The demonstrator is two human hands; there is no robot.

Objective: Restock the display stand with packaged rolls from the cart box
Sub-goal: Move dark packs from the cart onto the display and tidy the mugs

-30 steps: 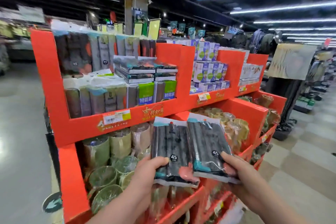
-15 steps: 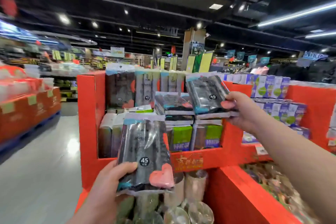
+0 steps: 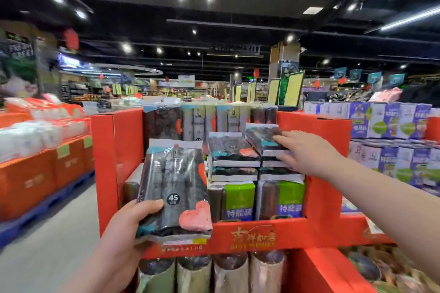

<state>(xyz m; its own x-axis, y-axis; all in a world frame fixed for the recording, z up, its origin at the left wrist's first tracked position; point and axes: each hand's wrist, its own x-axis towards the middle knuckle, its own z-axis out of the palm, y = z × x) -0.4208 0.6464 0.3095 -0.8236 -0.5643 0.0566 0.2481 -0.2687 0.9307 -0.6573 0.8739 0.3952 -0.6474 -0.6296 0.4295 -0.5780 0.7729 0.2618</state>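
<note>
**A:** Where do we begin the legend?

**B:** At the grips. We mark the left hand (image 3: 128,231) as closed round the lower edge of a pack of black rolls (image 3: 173,188), thumb (image 3: 152,204) across its front. The pack is upright, its "45" label facing us, in front of the display stand (image 3: 262,233) at the stand's left half.

**A:** And the other hand?

**B:** We mark the right hand (image 3: 309,152) as pinching a second pack (image 3: 263,137). Its fingers (image 3: 283,136) lie along the top and its thumb is under the near end. This pack lies tilted on the right stack (image 3: 278,176) in the stand's upper tier. We cannot tell whether it rests fully on the stack.

**A:** What do we label around these?

**B:** Just beside it, towards the stand's left wall, is the left stack (image 3: 233,162) of flat packs. Under both stacks we see green-labelled packs (image 3: 240,200) standing behind the stand's front lip. Upright packs (image 3: 197,121) line the stand's back. In the tier below the lip stand wrapped cylinders (image 3: 231,271). Beyond the stand's right wall we note purple-and-white boxes (image 3: 385,121).
</note>
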